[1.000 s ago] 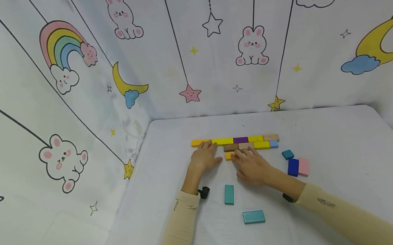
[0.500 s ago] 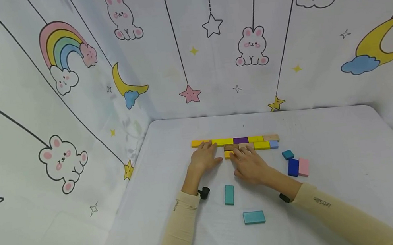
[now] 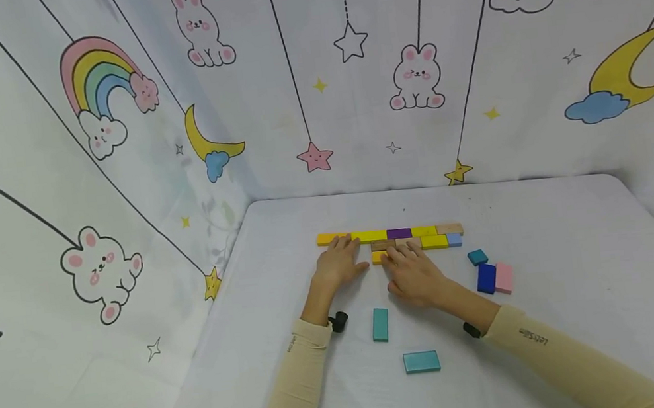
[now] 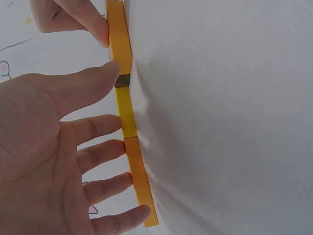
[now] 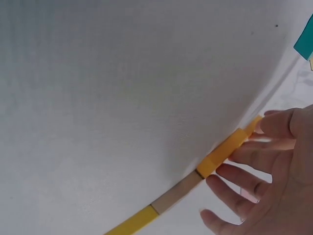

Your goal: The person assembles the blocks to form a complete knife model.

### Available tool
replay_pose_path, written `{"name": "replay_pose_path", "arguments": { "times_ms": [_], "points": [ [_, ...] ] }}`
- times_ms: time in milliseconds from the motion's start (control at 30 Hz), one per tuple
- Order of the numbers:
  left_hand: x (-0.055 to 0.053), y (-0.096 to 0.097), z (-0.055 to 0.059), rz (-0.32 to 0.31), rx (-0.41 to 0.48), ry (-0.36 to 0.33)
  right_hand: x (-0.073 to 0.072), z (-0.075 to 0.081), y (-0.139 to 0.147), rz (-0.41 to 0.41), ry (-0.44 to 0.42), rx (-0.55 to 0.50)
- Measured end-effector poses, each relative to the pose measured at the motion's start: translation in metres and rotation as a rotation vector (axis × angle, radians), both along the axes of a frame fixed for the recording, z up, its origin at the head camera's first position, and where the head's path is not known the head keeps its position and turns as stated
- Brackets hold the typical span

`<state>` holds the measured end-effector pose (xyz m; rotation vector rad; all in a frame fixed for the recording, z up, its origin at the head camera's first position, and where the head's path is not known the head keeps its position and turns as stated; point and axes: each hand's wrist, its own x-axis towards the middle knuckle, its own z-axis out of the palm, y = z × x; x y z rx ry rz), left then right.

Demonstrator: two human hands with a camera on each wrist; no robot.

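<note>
In the head view, my left hand [image 3: 337, 266] rests its fingertips against the back row, at the orange block [image 3: 332, 238] and the yellow block [image 3: 369, 235]. Its fingers are spread and fairly straight in the left wrist view. My right hand [image 3: 415, 278] touches a shorter-looking orange block [image 3: 377, 258] in front of the brown block [image 3: 383, 245]. The right wrist view shows its loosely extended fingers along that orange block [image 5: 222, 152]. The back row continues with purple [image 3: 398, 234], yellow and tan blocks. The second row includes a yellow block [image 3: 434, 242] and a light blue block [image 3: 454, 240].
Two teal blocks [image 3: 380, 325] lie apart on the white-covered table [image 3: 583, 310], nearer the front. Right of the rows are a small teal block [image 3: 477, 256], a dark blue block [image 3: 487, 278] and a pink block [image 3: 504, 278]. A patterned cloth wall stands behind.
My right hand has shifted slightly left along the front orange block, then stayed nearly still. The left hand and the rows look unchanged, and the head view has turned a little.
</note>
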<state>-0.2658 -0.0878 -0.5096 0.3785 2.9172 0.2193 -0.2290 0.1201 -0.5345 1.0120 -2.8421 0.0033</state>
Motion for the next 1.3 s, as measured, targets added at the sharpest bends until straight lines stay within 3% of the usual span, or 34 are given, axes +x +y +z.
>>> {"name": "replay_pose_path", "arguments": {
  "times_ms": [500, 767, 1067, 1300],
  "points": [
    [0.000, -0.001, 0.000, -0.014, 0.003, 0.006, 0.000, 0.002, -0.002, -0.008, 0.017, 0.007],
    [-0.003, -0.001, -0.005, -0.004, -0.017, -0.001, -0.001, 0.003, -0.002, 0.002, 0.024, 0.010],
    [-0.003, -0.002, -0.005, -0.002, 0.004, -0.012, 0.000, 0.007, -0.004, -0.041, -0.018, -0.048],
    [-0.003, -0.003, -0.006, -0.001, 0.007, -0.005, 0.015, 0.011, -0.008, -0.021, -0.102, -0.113]
  ]
}}
